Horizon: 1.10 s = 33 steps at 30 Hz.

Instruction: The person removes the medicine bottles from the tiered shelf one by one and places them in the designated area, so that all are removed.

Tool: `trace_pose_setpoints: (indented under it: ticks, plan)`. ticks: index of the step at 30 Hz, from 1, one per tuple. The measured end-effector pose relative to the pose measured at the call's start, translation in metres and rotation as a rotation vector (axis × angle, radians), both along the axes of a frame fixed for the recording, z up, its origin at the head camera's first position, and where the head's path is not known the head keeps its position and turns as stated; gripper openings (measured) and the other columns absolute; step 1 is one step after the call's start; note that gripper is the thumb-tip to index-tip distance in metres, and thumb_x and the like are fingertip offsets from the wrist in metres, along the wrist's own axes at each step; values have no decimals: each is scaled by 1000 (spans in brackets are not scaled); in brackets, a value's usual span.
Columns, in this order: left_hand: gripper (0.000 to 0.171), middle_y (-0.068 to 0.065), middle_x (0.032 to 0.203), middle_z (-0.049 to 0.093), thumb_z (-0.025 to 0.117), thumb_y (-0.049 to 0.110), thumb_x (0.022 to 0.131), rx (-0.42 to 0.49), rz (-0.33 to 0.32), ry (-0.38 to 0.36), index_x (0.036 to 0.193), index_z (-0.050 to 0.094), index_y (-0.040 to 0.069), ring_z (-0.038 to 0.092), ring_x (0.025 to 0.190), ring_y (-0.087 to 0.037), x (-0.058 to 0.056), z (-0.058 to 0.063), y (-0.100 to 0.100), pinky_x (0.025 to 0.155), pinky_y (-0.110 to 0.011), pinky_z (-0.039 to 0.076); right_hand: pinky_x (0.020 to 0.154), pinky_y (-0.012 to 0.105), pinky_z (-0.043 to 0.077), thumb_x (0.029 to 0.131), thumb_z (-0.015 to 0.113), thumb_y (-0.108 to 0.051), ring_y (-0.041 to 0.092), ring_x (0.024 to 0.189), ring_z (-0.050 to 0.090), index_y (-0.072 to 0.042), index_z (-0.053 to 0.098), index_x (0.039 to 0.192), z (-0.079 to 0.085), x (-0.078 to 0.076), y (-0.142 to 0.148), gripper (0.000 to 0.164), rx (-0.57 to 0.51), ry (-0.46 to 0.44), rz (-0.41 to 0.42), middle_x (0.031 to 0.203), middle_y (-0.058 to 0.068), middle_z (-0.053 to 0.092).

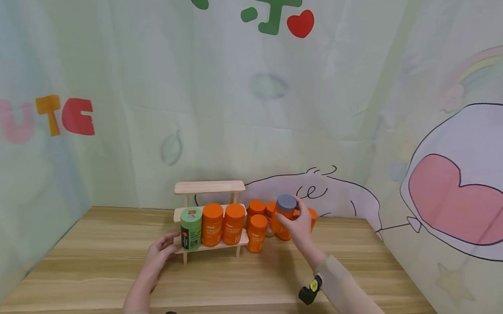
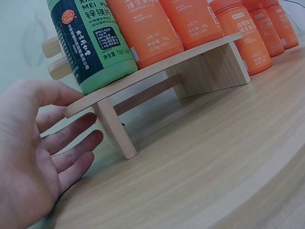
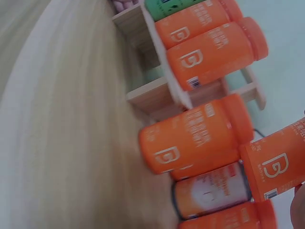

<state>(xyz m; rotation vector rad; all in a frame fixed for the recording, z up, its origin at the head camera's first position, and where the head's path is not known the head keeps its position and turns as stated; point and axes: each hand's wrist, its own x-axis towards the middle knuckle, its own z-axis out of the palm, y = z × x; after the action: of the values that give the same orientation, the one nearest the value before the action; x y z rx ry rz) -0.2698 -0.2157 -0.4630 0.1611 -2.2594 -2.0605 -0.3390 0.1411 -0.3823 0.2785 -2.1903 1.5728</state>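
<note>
The orange bottle (image 3: 271,160) with a grey-blue lid (image 1: 286,203) is held nearly upright, lifted above the surface (image 1: 230,285). To its left stands the pale wooden rack (image 1: 210,187), stepped, its lowest shelf carrying one green bottle (image 1: 191,230) and two orange ones.

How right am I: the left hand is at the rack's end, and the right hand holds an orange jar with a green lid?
Only the lid is wrong: it's grey-blue, as the head view shows. The left hand is at the rack's end, and the right hand holds an orange jar.
</note>
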Motion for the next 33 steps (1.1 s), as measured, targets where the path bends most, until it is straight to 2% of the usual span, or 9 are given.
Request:
trace_pose_setpoints:
  ticks: [8,13,16,21,24,33]
  plan:
    - [54,-30,154,28,51,5,94,-1,-3,-1,144,37,-8,30,142,-37,2,0,0,81,-14,44,81,25,50,75,81,-7,24,103,57,-4,57,128,-27,0,1,58,-6,14,-30,117,16,64]
    - [54,-30,154,29,51,4,93,4,-3,2,143,37,-8,31,142,-36,2,1,0,81,-15,44,81,24,48,72,82,-5,24,102,57,-2,58,126,-38,1,-1,60,-2,-5,-38,114,18,64]
    - [54,-30,154,29,52,4,93,6,-1,3,143,37,-8,31,142,-37,2,1,1,83,-16,44,85,30,48,71,83,-5,26,101,57,-1,58,126,-43,2,-2,61,9,-21,-41,113,19,64]
    - [54,-29,155,27,51,5,94,-2,-8,-7,144,37,-7,30,143,-37,2,0,0,85,-18,44,97,46,44,73,83,-9,31,111,57,-1,56,128,-51,2,-3,62,29,-52,-46,121,19,63]
    - [53,-29,156,27,51,5,94,-1,-13,-8,144,37,-6,29,143,-37,1,0,-1,85,-19,45,102,52,41,74,83,-13,33,116,55,-3,55,129,-56,1,-4,63,31,-84,-50,126,18,61]
    - [53,-28,155,29,52,6,92,5,-3,-1,143,39,-6,31,142,-36,2,0,-1,84,-18,45,102,52,40,74,82,-11,32,116,54,-5,56,129,-64,2,-7,62,10,-80,-33,127,17,61]
